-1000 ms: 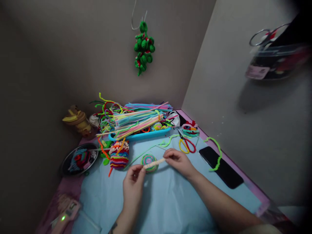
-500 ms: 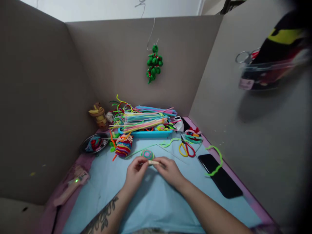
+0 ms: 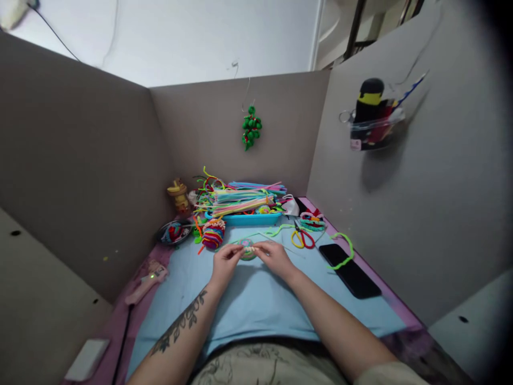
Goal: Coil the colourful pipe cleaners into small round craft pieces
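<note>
Between my hands is a short, pale, twisted piece of pipe cleaner [image 3: 249,249]. My left hand [image 3: 225,262] pinches its left end and my right hand [image 3: 276,259] its right end, fingertips close together. Just behind and below it a round coil of green and pink pipe cleaner [image 3: 248,256] lies on the blue cloth [image 3: 256,294], partly covered by my fingers. To the left of the hands stands a striped, multicoloured pipe-cleaner piece [image 3: 213,233]. Scissors with one yellow and one red handle [image 3: 302,239] lie to the right.
A blue tray [image 3: 252,220] heaped with pipe cleaners stands at the back. On the right lies a black phone [image 3: 352,272] with a green pipe cleaner [image 3: 347,259] across it. A pink glue gun [image 3: 148,283] and a metal bowl [image 3: 162,235] are on the left. Grey panels [image 3: 224,133] enclose the table.
The view has tilted and drawn back, showing more of the table's front and a white box. Both hands still pinch the pale piece, which now overlaps the round coil in view.
</note>
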Motion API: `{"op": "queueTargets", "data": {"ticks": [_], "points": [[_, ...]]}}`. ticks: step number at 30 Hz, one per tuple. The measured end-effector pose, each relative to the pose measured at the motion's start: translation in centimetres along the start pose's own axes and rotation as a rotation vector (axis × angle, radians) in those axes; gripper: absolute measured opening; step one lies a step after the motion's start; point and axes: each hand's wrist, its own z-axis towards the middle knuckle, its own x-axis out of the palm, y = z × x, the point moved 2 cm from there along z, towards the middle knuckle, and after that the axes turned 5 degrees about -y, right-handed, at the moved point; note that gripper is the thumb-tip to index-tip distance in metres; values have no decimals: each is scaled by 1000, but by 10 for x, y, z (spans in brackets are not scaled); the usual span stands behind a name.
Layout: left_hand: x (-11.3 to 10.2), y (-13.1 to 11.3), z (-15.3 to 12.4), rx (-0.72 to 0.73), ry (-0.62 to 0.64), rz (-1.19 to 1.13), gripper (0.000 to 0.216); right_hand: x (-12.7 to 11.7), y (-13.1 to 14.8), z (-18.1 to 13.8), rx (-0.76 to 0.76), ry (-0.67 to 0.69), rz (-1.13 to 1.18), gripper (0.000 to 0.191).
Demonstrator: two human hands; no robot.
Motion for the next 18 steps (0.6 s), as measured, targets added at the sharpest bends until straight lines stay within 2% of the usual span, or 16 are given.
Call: {"op": "queueTargets", "data": {"ticks": [3,7,11,15,18], "points": [[-3,6,3,-77,17,-15,23,3,-1,1,-13,28,4,17],[0,9,3,-218,137,-46,32,5,-1,-1,-46,60,9,17],[2,9,6,-349,265,-143,36,0,-5,-1,-46,11,-36,16],[0,7,9,-384,357,-169,37,-3,-8,-1,-62,-2,-46,14],[-3,5,10,-372,337,-145,35,-1,-9,-1,-51,-9,-28,16]]}}
